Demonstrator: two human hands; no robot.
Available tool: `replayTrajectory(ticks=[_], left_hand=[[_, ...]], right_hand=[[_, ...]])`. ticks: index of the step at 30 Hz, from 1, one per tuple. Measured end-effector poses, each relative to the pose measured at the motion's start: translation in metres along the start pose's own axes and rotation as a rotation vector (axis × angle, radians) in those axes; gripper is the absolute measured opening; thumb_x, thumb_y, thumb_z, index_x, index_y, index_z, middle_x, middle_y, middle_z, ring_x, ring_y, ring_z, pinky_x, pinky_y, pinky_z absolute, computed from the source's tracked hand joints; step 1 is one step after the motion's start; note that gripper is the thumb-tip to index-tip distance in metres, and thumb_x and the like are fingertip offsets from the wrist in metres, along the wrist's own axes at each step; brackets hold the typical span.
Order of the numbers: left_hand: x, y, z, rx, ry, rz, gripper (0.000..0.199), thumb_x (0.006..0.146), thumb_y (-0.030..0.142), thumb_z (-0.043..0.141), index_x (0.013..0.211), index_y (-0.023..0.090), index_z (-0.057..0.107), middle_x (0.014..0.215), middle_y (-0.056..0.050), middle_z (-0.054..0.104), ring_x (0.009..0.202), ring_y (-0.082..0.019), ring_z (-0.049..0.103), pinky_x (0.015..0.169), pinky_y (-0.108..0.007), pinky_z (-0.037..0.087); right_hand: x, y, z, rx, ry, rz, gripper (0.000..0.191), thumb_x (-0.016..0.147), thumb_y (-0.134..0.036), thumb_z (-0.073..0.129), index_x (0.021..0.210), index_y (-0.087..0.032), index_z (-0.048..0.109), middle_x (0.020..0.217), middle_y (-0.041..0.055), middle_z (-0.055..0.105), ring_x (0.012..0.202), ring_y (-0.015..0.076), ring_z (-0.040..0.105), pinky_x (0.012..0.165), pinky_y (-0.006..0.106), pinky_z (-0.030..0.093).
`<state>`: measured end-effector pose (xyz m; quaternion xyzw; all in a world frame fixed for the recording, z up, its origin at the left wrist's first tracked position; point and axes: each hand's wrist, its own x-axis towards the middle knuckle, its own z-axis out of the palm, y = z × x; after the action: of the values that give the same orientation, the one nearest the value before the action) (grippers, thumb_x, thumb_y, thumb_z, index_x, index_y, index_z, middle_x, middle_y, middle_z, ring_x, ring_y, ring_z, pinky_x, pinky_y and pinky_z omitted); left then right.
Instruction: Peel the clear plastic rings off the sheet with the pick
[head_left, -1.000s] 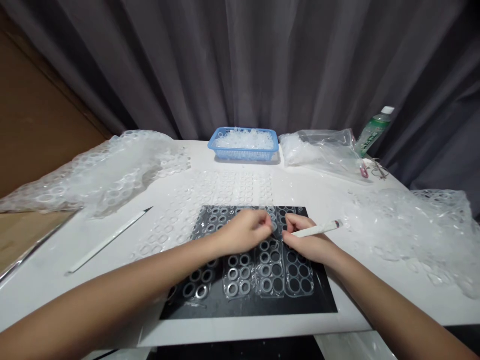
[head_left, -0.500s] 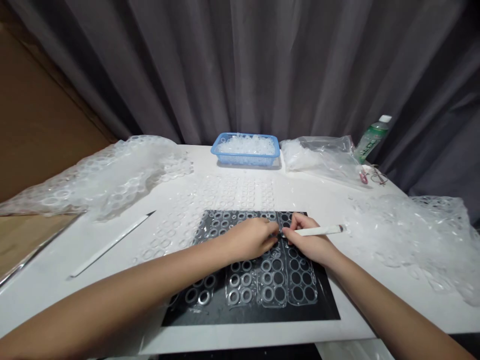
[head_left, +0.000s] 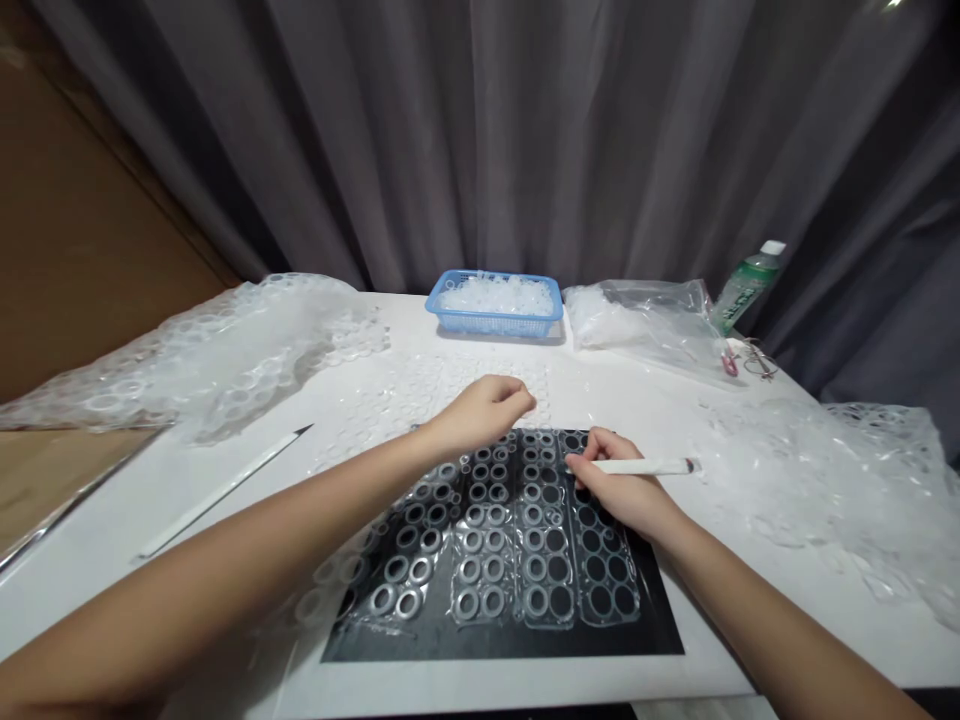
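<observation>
My right hand (head_left: pixel 619 482) grips a slim white pen-like tool (head_left: pixel 649 466) over the right side of a black mat (head_left: pixel 420 642). Clear plastic sheets (head_left: pixel 480 570) with rows of ring shapes lie on the mat. In the right sheets several circles show plain black inside. My left hand (head_left: pixel 499 405) hovers at the mat's far edge, fingers pinched together; whatever they hold, if anything, is too small to make out.
A blue basket (head_left: pixel 495 323) of small clear pieces stands at the back, beside a clear bag (head_left: pixel 645 320) and a green bottle (head_left: pixel 748 285). Ring-holed plastic piles lie left (head_left: pixel 225 345) and right (head_left: pixel 847 490). Another white tool (head_left: pixel 225 490) lies left.
My left hand has moved away from my right hand, up and left to the mat's far edge. My right hand keeps the white tool at nearly the same spot.
</observation>
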<state>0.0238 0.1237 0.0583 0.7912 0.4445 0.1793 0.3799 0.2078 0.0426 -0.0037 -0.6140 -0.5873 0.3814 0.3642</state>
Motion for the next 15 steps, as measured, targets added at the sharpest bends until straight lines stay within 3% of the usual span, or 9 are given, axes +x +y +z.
replayTrajectory(ticks=[4, 7, 9, 15], left_hand=[[-0.002, -0.007, 0.008, 0.276, -0.165, 0.128, 0.028, 0.079, 0.034, 0.049, 0.056, 0.018, 0.042, 0.051, 0.003, 0.042, 0.051, -0.011, 0.041, 0.050, -0.026, 0.028], [-0.005, -0.012, 0.021, 0.391, -0.154, 0.236, 0.009, 0.078, 0.022, 0.046, 0.074, 0.018, 0.052, 0.060, 0.001, 0.052, 0.056, -0.014, 0.048, 0.052, -0.025, 0.030], [-0.005, -0.013, 0.028, 0.433, -0.149, 0.287, 0.013, 0.079, 0.020, 0.045, 0.086, 0.018, 0.055, 0.067, -0.001, 0.058, 0.061, -0.016, 0.053, 0.054, -0.025, 0.033], [0.002, -0.010, 0.045, 0.600, -0.166, 0.228, 0.020, 0.081, 0.026, 0.046, 0.077, 0.014, 0.062, 0.075, -0.012, 0.065, 0.070, -0.025, 0.062, 0.058, -0.030, 0.040]], right_hand=[[0.003, 0.000, 0.002, -0.049, 0.047, 0.009, 0.024, 0.079, -0.033, 0.054, 0.064, -0.021, 0.040, 0.060, -0.0023, 0.056, 0.060, 0.0152, 0.050, 0.056, 0.026, 0.034], [0.005, 0.001, 0.003, -0.072, 0.046, 0.002, 0.022, 0.079, -0.033, 0.054, 0.065, -0.021, 0.041, 0.061, -0.0020, 0.056, 0.060, 0.0151, 0.050, 0.056, 0.026, 0.033], [0.006, 0.001, 0.004, -0.069, 0.042, 0.004, 0.022, 0.079, -0.034, 0.054, 0.066, -0.021, 0.041, 0.061, -0.0019, 0.057, 0.059, 0.0150, 0.050, 0.056, 0.026, 0.032], [0.006, -0.002, 0.004, -0.131, 0.038, 0.018, 0.022, 0.078, -0.033, 0.053, 0.064, -0.021, 0.042, 0.062, -0.0014, 0.056, 0.060, 0.0153, 0.048, 0.054, 0.026, 0.030]])
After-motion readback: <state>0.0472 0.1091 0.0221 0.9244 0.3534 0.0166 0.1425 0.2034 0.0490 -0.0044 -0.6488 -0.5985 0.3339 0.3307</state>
